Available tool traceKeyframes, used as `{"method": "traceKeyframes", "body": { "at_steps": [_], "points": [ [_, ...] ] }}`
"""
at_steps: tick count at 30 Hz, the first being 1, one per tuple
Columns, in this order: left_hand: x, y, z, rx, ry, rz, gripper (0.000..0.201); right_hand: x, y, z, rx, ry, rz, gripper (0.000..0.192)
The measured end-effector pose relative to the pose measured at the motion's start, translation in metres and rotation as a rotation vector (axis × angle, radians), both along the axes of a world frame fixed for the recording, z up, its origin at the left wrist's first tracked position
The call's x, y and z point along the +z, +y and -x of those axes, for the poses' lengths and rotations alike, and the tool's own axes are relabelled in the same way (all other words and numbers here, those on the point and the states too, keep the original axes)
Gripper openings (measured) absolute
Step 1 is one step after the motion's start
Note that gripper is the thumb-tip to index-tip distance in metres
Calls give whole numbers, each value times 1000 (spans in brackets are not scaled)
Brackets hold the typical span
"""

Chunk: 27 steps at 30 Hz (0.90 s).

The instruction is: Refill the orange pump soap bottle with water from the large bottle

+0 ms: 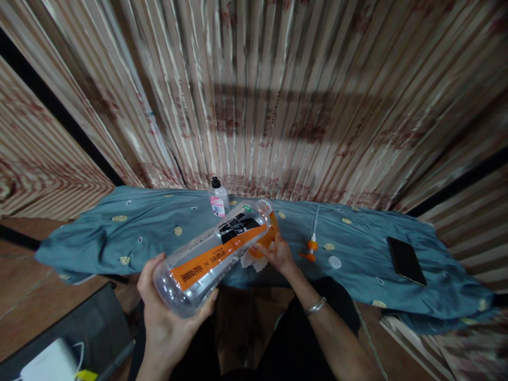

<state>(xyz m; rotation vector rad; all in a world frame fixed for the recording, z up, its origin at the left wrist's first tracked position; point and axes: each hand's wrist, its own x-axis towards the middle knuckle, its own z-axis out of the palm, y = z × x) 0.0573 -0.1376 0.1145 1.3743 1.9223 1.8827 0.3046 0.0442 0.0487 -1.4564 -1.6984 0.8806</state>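
Observation:
My left hand (pixel 166 312) wraps round the base of a large clear plastic bottle (pixel 218 259) with a silver and orange label. The bottle is tilted, its open mouth up and to the right. My right hand (pixel 280 254) grips an orange container (pixel 271 233), mostly hidden behind the bottle's neck; I cannot tell whether the two touch. White tissue (pixel 254 262) with a ragged edge shows beneath it. An orange pump head (pixel 312 247) with a clear tube lies right of my right hand, near a white round cap (pixel 335 262).
A small clear bottle (pixel 218 200) with a black cap and pink label stands at the back of the cloth-covered table (pixel 159 211). A dark phone (pixel 406 260) lies at the right. Striped curtains (pixel 257 95) hang behind. A white device (pixel 50 362) rests on a dark surface at lower left.

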Motion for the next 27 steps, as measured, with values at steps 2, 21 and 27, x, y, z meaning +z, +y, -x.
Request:
{"method": "traceKeyframes", "body": {
  "at_steps": [2,21,27],
  "points": [
    [-3,0,2,5,21,-15,114,0,0,1,-7,8,11,63],
    [1,-2,-2,3,10,-7,112,-2,2,1,-11,42,13,65],
    [-6,3,4,14,53,-71,113,-3,2,0,-8,33,16,64]
  ]
}}
